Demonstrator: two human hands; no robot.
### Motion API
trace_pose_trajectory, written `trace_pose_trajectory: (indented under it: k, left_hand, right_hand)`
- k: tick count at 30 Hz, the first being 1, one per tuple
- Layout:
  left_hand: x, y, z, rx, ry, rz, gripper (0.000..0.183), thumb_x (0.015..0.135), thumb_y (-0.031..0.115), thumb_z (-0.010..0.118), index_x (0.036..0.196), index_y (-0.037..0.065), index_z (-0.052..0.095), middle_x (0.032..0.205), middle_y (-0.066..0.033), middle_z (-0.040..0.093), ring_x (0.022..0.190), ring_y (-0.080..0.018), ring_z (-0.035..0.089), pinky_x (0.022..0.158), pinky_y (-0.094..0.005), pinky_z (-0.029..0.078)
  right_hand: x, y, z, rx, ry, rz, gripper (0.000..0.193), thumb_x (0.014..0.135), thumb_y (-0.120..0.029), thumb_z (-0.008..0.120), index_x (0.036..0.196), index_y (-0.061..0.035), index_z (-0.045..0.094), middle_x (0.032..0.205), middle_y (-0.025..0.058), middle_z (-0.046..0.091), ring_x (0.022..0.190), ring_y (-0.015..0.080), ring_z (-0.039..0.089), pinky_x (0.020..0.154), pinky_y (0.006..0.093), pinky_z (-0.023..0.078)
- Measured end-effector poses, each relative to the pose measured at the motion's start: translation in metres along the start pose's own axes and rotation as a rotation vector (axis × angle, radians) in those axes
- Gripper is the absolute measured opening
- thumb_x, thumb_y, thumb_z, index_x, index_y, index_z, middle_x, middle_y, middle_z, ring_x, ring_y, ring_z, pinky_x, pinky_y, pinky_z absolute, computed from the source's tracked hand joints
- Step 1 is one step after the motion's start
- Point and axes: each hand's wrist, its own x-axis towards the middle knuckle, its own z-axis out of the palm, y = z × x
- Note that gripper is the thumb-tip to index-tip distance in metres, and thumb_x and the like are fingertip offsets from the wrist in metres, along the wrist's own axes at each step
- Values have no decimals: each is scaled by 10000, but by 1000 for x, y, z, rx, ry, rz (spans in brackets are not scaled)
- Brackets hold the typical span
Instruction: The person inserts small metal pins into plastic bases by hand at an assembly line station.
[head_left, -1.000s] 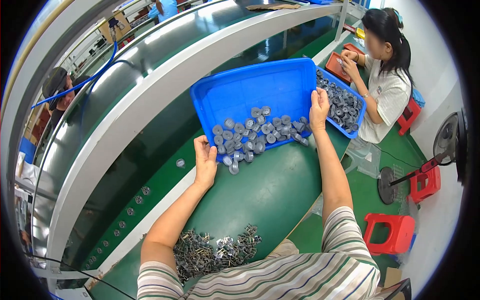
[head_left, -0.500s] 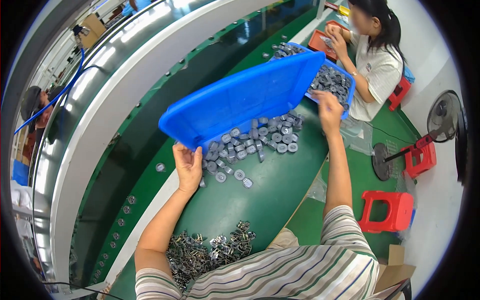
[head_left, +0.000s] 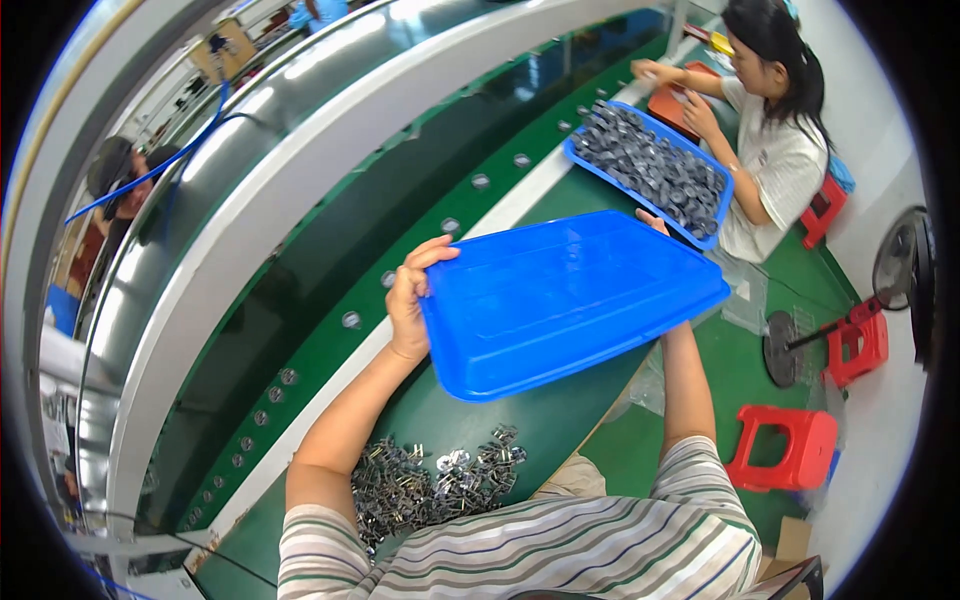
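Observation:
A blue plastic tray is tilted over the green table, its flat underside facing me. My left hand is closed on its left rim, fingers over the upper corner. At the opposite side, my right hand grips the edge; the tray hides most of it and only fingers show. The grey round parts on the tabletop are hidden behind the tray. Closer to me, a heap of small metal parts with prongs lies on the green table between my forearms.
Another blue tray, full of grey round parts, stands ahead right, beside a co-worker handling small items. A green conveyor belt with spaced round parts runs along the left. Red stools and a fan stand at the right.
My right hand has gone from empty to holding the tray. The tray has turned from showing its inside to showing its underside, and has come nearer, covering the grey parts.

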Motion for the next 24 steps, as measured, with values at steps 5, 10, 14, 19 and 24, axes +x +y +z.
trace_pose_trajectory:
  k: [5, 10, 14, 19, 24]
  left_hand:
    - [13, 40, -14, -22, 29, 124, 209, 1041, 132, 521, 913, 90, 361, 1256, -216, 725, 1310, -405, 601, 1141, -516, 449]
    - [1, 114, -64, -112, 61, -26, 298, 968, -39, 678, 1032, 59, 405, 1289, -211, 673, 1266, -358, 655, 1065, -470, 526]
    - [-52, 200, -117, 148, 283, -269, 399, 1088, 110, 593, 1436, -10, 437, 1173, -77, 611, 1117, -162, 597, 1036, -368, 503]
    - [-83, 323, -195, 70, 535, -771, 282, 1040, 122, 630, 1283, 31, 520, 1100, -53, 645, 975, -144, 653, 857, -374, 596]
    - [-83, 362, -268, 149, 798, -774, 160, 1028, 128, 630, 1149, 51, 560, 1010, -67, 653, 786, -177, 693, 573, -338, 628]
  right_hand:
    - [-45, 29, -38, 108, -172, -8, 452, 1148, -329, 474, 1257, 42, 707, 1228, 153, 737, 1169, 268, 673, 1037, 379, 490]
    - [10, 9, 16, 103, -310, -15, 470, 1147, -344, 472, 1260, 45, 710, 1220, 162, 742, 1155, 277, 683, 1032, 381, 494]
    - [24, -8, 60, 16, -331, 45, 485, 1146, -356, 470, 1263, 48, 712, 1213, 169, 747, 1144, 284, 690, 1029, 383, 497]
    - [35, -3, 57, -234, -277, 60, 574, 1148, -432, 439, 1246, 39, 750, 1212, 183, 763, 1168, 317, 696, 1036, 389, 493]
    - [42, -7, 61, -348, -296, 84, 541, 1139, -442, 449, 1284, -19, 753, 1321, 200, 726, 1291, 326, 649, 1127, 390, 446]
